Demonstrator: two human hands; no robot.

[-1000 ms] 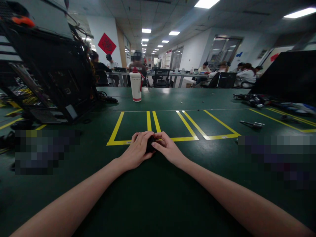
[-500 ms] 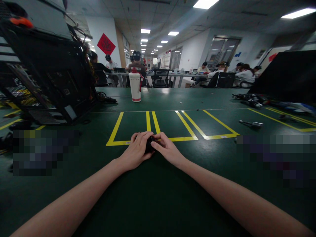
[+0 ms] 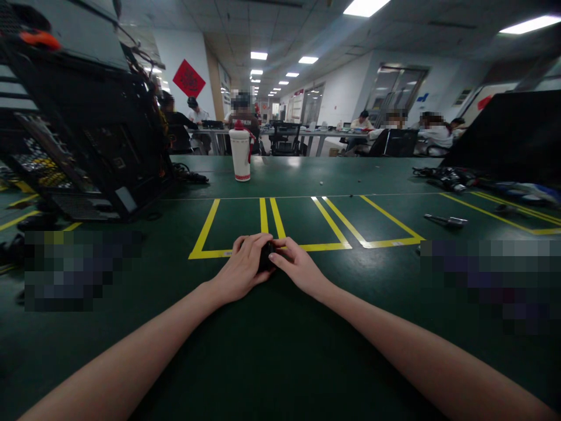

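A small, dark black object point(image 3: 265, 258) rests low at the table's middle, mostly covered by my fingers, so its kind cannot be made out. My left hand point(image 3: 241, 269) curls around its left side, thumb underneath and fingers over the top. From the other side, my right hand point(image 3: 302, 268) closes on it, with the thumb pressed to its near face and the fingers bent behind. Both hands sit at the front strip of the yellow tape outline point(image 3: 326, 247) on the green table point(image 3: 272, 362).
A white bottle with a red lid point(image 3: 241, 155) stands farther back. At left is an open black computer case point(image 3: 87, 128) with cables beside it. A metal-and-black tool point(image 3: 446, 221) lies at right, near a cable bundle point(image 3: 447, 177). People sit at tables beyond.
My right hand and thumb have shifted very slightly on the black object. The left hand holds its place, and nothing else on the table has visibly moved.
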